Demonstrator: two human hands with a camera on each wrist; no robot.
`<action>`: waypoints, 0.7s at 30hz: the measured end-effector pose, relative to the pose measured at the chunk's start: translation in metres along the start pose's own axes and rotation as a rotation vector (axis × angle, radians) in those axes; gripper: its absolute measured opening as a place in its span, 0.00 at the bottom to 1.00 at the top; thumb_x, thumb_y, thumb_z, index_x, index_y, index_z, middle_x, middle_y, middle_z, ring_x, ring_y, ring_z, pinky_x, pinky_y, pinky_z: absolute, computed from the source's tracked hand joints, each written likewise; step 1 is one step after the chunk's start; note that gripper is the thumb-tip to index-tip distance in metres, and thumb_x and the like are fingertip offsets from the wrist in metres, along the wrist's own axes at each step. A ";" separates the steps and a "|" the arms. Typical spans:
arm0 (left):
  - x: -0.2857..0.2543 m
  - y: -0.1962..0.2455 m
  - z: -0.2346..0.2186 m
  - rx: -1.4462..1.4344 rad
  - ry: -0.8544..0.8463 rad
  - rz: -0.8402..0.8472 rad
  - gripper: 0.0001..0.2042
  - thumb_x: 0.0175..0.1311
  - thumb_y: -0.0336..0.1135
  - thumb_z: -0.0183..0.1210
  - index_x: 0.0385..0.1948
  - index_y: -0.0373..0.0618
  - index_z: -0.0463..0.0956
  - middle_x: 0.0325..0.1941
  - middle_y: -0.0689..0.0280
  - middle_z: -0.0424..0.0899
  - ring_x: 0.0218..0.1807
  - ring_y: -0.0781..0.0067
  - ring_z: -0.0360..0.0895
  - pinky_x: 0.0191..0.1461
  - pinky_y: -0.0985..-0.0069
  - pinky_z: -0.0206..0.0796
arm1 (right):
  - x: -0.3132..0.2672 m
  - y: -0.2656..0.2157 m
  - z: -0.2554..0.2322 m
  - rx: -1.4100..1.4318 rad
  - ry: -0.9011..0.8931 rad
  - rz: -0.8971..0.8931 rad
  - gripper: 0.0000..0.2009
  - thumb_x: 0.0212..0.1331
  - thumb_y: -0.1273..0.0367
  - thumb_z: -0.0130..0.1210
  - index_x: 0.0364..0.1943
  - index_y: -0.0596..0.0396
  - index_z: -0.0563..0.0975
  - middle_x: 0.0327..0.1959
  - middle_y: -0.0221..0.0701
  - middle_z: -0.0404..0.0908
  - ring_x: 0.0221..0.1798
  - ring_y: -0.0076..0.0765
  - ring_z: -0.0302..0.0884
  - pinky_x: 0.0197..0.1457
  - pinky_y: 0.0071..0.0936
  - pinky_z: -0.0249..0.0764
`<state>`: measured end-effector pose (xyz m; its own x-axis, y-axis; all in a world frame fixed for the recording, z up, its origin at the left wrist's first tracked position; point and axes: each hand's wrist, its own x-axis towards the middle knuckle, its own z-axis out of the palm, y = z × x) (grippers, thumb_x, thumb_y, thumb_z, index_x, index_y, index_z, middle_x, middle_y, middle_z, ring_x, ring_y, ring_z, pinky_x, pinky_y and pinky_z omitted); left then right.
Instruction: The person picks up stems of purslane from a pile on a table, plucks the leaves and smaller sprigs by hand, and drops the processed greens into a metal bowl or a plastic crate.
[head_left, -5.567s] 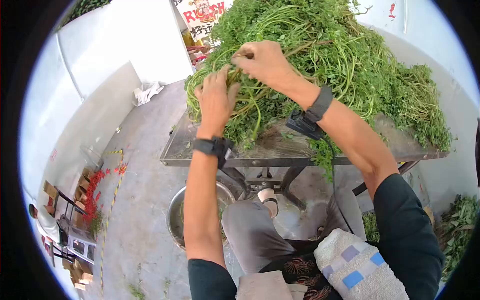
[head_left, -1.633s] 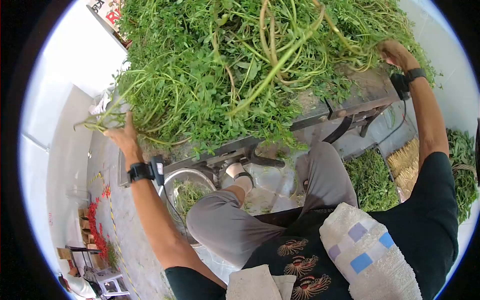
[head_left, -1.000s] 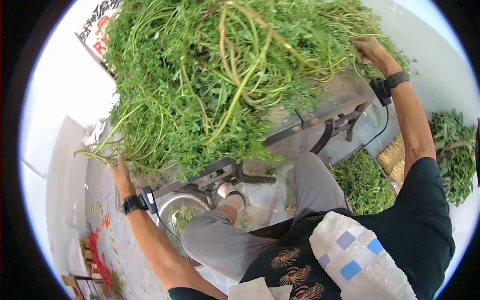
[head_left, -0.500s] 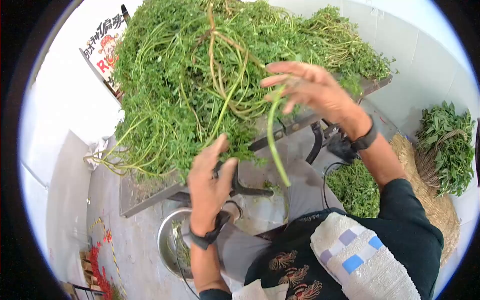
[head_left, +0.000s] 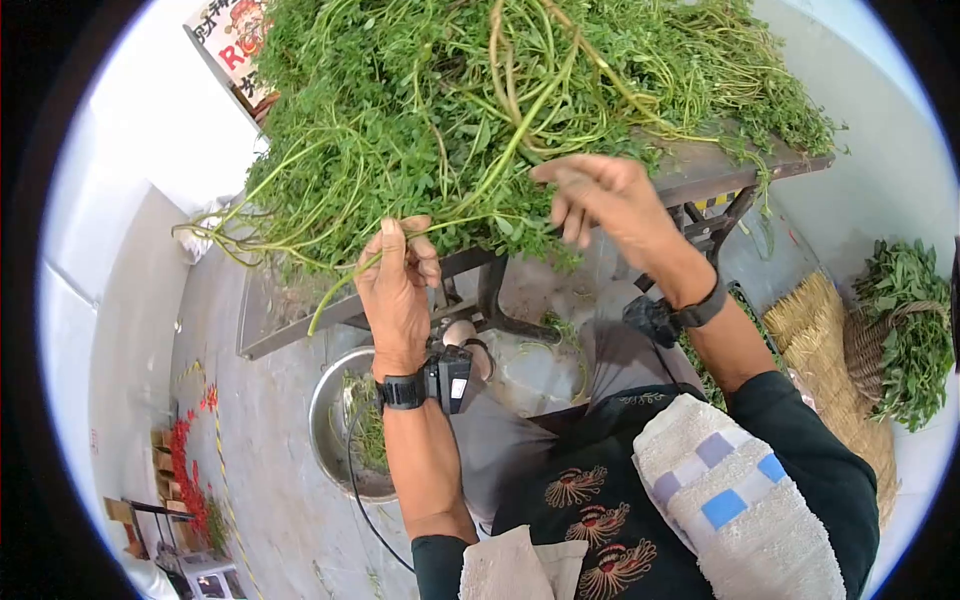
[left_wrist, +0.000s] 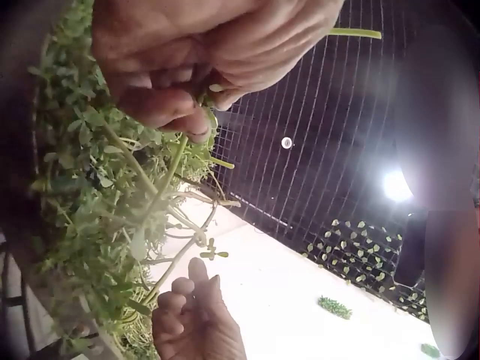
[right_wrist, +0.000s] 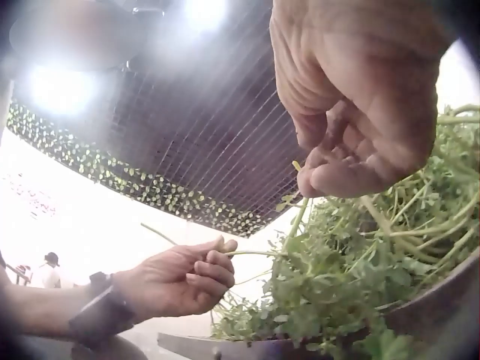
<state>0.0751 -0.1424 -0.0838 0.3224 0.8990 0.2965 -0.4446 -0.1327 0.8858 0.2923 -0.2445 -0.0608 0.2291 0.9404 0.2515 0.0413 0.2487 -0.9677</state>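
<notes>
In the head view, my left hand (head_left: 398, 285) pinches a thin green stem (head_left: 330, 303) in front of the heap of leafy greens (head_left: 380, 130). One bare stem end sticks out left of the hand; the leafy tip (head_left: 510, 226) extends right, over the heap's front edge. My right hand (head_left: 625, 212) is raised right of that tip, fingers loosely bent, with nothing visible between them. The right wrist view shows the right hand (right_wrist: 360, 97) close up, a stalk passing behind its fingertips. Below the left hand in the left wrist view, the right hand (left_wrist: 196, 315) comes close to a small leaf sprig.
The greens lie on a dark-topped table (head_left: 700, 170). A metal basin (head_left: 330, 455) with plant scraps stands on the floor by the left knee. At right are a straw mat (head_left: 815, 340) and a basket of leafy plants (head_left: 905, 330). Red decorations (head_left: 190, 470) lie at far left.
Both hands have come from the heap's far sides to its front middle. The stem that hung from the right hand half a second ago is now in the left hand's pinch.
</notes>
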 end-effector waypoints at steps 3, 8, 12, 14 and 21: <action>-0.001 -0.003 -0.001 0.009 -0.033 -0.053 0.17 0.68 0.45 0.50 0.35 0.36 0.75 0.18 0.70 0.72 0.19 0.81 0.65 0.21 0.84 0.54 | 0.000 0.010 -0.009 -0.007 0.029 -0.074 0.14 0.62 0.65 0.50 0.48 0.57 0.77 0.26 0.29 0.80 0.27 0.18 0.76 0.27 0.15 0.72; -0.004 -0.004 -0.004 -0.015 -0.094 -0.093 0.17 0.68 0.45 0.50 0.33 0.37 0.75 0.18 0.69 0.72 0.19 0.80 0.64 0.21 0.84 0.53 | -0.006 0.035 0.020 -0.292 -0.021 -0.166 0.15 0.59 0.66 0.54 0.46 0.62 0.77 0.34 0.31 0.82 0.35 0.19 0.74 0.40 0.21 0.71; -0.006 -0.004 0.000 -0.009 -0.208 -0.136 0.16 0.68 0.42 0.50 0.33 0.36 0.75 0.19 0.68 0.73 0.19 0.78 0.66 0.21 0.83 0.55 | -0.010 0.053 0.036 -0.288 -0.160 -0.111 0.13 0.58 0.66 0.55 0.41 0.61 0.79 0.28 0.33 0.82 0.29 0.18 0.71 0.36 0.22 0.70; -0.009 -0.005 0.005 0.039 -0.164 -0.084 0.18 0.68 0.44 0.50 0.34 0.35 0.76 0.21 0.67 0.76 0.19 0.80 0.69 0.22 0.85 0.59 | -0.013 0.055 0.035 -0.327 -0.174 -0.120 0.12 0.57 0.65 0.56 0.39 0.61 0.79 0.25 0.36 0.80 0.27 0.19 0.71 0.33 0.24 0.70; -0.023 -0.003 0.021 0.410 -0.211 0.039 0.16 0.69 0.42 0.47 0.36 0.35 0.76 0.25 0.66 0.77 0.23 0.80 0.70 0.27 0.83 0.62 | -0.017 0.063 0.032 -0.654 0.175 -0.512 0.05 0.51 0.72 0.52 0.28 0.62 0.74 0.24 0.43 0.75 0.26 0.48 0.73 0.31 0.38 0.70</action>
<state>0.0866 -0.1717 -0.0860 0.4940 0.7910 0.3610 -0.1064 -0.3571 0.9280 0.2596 -0.2373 -0.1249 0.1741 0.6856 0.7069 0.7229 0.3984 -0.5645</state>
